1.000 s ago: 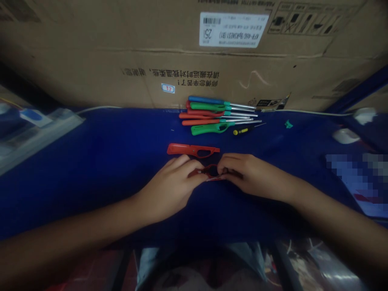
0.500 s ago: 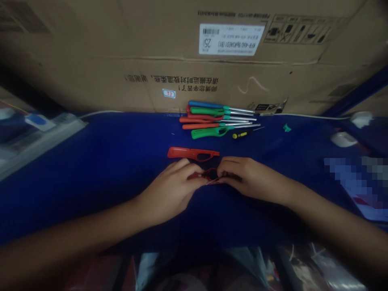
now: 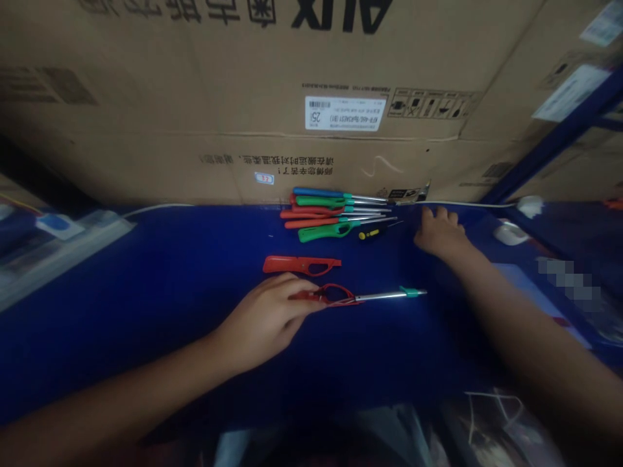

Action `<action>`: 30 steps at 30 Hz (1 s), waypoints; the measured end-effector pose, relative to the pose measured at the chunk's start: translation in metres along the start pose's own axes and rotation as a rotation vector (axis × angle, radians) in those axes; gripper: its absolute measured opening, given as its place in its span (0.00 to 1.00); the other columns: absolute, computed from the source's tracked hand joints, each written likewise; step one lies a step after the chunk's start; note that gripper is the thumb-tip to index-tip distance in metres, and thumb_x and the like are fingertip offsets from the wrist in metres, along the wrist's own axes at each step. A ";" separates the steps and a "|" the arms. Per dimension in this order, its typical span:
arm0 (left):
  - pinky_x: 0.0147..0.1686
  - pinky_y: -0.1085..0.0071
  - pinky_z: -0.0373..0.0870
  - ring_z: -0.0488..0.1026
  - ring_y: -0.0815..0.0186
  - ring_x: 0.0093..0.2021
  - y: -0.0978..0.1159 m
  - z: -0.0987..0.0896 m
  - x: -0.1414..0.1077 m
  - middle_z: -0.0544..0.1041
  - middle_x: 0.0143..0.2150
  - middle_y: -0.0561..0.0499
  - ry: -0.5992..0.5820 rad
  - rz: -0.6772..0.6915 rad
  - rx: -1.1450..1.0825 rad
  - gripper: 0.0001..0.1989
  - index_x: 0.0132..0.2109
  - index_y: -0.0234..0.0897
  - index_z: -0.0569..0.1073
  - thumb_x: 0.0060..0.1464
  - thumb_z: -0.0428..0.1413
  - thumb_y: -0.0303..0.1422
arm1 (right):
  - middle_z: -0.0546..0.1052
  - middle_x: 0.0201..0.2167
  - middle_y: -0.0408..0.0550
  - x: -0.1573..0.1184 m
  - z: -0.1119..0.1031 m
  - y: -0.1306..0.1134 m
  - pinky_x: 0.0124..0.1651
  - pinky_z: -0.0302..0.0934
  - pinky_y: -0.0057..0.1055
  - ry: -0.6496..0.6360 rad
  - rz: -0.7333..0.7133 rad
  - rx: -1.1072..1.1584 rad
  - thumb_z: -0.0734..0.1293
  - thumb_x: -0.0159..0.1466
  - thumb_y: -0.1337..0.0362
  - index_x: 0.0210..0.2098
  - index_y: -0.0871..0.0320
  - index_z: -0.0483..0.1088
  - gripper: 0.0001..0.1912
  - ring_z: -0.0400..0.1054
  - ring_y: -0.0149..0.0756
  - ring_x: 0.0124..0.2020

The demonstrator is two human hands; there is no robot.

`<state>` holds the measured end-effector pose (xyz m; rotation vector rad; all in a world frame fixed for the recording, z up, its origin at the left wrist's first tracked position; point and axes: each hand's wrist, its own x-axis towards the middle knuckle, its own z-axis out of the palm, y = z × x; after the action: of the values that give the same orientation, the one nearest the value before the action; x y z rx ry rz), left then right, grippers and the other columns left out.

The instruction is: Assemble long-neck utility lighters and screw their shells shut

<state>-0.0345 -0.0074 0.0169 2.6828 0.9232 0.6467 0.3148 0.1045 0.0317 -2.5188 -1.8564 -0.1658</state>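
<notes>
My left hand (image 3: 275, 311) pinches the red handle of an opened lighter (image 3: 338, 295) just above the blue table. Its long metal tube points right and carries a teal collar (image 3: 411, 292) near the tip. Just beyond my left fingers lies a loose red handle shell (image 3: 296, 264), apart from them. My right hand (image 3: 442, 232) is down on the table at the far right, fingers curled and closed. It covers the spot of a small green piece, and whatever is under the fingertips is hidden.
Several long-tube lighters (image 3: 321, 211) lie in a pile against a cardboard box (image 3: 219, 110). A black and yellow screwdriver (image 3: 370, 233) lies beside them. A white cable (image 3: 467, 203) runs along the box, near a white object (image 3: 511, 232). Blue rack posts (image 3: 549, 139) stand right.
My right hand has left the red lighter and moved far right onto the small green piece's place. The metal tube now shows. My left hand keeps its hold, and the view has tilted up.
</notes>
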 end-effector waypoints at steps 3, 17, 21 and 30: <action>0.51 0.60 0.74 0.74 0.61 0.51 0.001 -0.001 0.000 0.78 0.53 0.53 0.011 -0.001 0.002 0.18 0.52 0.49 0.78 0.62 0.54 0.23 | 0.68 0.57 0.71 0.008 0.001 0.009 0.54 0.63 0.53 -0.074 0.036 -0.002 0.63 0.63 0.68 0.59 0.67 0.65 0.25 0.62 0.64 0.60; 0.48 0.64 0.74 0.76 0.63 0.46 -0.001 -0.002 0.004 0.80 0.45 0.51 0.129 -0.031 -0.084 0.11 0.49 0.41 0.78 0.64 0.54 0.28 | 0.77 0.32 0.48 -0.018 -0.017 -0.006 0.36 0.63 0.29 -0.256 -0.435 0.269 0.68 0.57 0.71 0.39 0.58 0.71 0.10 0.73 0.37 0.34; 0.48 0.64 0.73 0.76 0.62 0.47 -0.005 0.002 0.003 0.81 0.45 0.50 0.148 -0.062 -0.078 0.11 0.50 0.42 0.77 0.63 0.55 0.29 | 0.76 0.35 0.45 -0.037 -0.020 -0.019 0.37 0.65 0.28 -0.280 -0.551 0.445 0.68 0.60 0.67 0.51 0.57 0.68 0.19 0.71 0.33 0.34; 0.47 0.64 0.75 0.77 0.62 0.47 -0.008 0.007 0.006 0.80 0.45 0.48 0.169 -0.100 -0.119 0.10 0.50 0.41 0.78 0.63 0.58 0.33 | 0.71 0.29 0.41 -0.083 -0.022 -0.055 0.35 0.71 0.31 -0.539 -0.617 1.145 0.75 0.55 0.55 0.40 0.57 0.72 0.18 0.69 0.30 0.30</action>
<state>-0.0310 0.0017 0.0100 2.4901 1.0188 0.8874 0.2365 0.0402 0.0433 -1.2313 -1.9148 1.2692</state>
